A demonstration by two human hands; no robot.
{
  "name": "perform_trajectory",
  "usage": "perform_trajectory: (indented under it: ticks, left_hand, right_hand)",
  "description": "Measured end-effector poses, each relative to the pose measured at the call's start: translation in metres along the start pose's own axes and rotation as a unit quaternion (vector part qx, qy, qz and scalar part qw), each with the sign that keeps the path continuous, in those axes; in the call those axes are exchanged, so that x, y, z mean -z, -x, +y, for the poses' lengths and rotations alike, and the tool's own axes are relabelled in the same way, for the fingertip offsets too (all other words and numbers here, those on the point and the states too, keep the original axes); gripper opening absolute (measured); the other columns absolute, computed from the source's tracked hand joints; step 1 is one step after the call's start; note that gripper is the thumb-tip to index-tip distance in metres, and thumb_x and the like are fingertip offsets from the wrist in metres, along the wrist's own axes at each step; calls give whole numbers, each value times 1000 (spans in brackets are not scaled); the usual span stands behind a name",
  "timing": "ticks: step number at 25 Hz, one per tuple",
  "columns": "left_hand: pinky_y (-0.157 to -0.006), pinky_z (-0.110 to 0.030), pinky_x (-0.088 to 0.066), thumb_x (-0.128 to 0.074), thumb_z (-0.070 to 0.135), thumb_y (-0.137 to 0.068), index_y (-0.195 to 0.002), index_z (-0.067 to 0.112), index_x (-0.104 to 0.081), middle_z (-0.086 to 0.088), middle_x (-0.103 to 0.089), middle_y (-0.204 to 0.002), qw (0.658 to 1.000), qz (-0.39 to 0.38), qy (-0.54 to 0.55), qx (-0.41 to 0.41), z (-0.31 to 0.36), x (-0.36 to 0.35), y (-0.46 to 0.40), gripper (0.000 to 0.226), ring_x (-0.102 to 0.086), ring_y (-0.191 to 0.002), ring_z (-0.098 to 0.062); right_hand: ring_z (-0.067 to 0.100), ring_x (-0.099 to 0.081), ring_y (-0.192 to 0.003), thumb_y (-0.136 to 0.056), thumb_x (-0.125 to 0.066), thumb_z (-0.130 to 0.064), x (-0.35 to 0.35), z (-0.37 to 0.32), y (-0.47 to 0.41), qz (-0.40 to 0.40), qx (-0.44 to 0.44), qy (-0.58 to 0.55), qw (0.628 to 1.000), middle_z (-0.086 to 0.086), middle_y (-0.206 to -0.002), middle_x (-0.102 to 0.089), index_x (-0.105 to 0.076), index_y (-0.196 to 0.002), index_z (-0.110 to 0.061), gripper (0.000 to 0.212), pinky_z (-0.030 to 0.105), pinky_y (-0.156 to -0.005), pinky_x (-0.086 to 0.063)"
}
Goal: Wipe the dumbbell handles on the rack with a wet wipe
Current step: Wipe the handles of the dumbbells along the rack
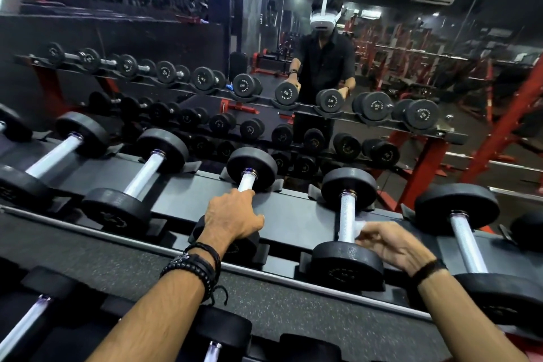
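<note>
You stand at a dark dumbbell rack (293, 223) set against a wall mirror (382, 38), its top tier lined with black-plated dumbbells whose pale handles run away from you. Your left hand (232, 219) lies palm-down, curled closed around the near end of one dumbbell's handle (246, 183), while the neighbouring dumbbell (348, 226) to its right rests in its cradles. Your right hand (393, 245) pinches a small white wet wipe (360, 227) closed against the right side of that dumbbell's handle.
</note>
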State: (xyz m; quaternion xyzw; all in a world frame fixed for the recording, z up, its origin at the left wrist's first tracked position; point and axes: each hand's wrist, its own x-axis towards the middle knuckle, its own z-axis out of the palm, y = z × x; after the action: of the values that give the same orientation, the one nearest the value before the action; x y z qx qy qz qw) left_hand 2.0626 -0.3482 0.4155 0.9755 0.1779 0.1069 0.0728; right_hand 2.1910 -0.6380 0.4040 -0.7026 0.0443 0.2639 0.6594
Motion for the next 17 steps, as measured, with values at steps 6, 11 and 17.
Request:
perform_trajectory:
  ticks: [6,11,17]
  left_hand:
    - [-84,-35,-46,-53,50,-85,-142,28,-44,-5,-59,-120,1000,-4,12,1,-2,3,0,61,-61,-106,-25]
    - [-82,-35,-46,-53,48,-85,-141,28,-45,-4,-59,-117,1000,-9,8,2,-1,1,-2,60,-61,-103,-25]
    - [-85,-35,-46,-53,48,-85,-142,31,-44,-3,-60,-122,999,-18,30,10,-4,5,-1,60,-61,-107,-25]
  right_hand:
    - [36,-70,-63,-86,-41,2,-11,-24,-4,-7,-14,-149,989,21,-72,-64,-60,-80,8,21,43,-55,-60]
    - [39,-71,-77,-93,-51,-30,-2,-6,12,-93,-71,-113,987,33,-95,-68,-63,-99,17,49,38,-62,-60]
    - [30,-64,-68,-87,-63,-28,-30,-31,-16,-53,-48,-125,990,16,-81,-66,-60,-110,6,41,39,-62,-57]
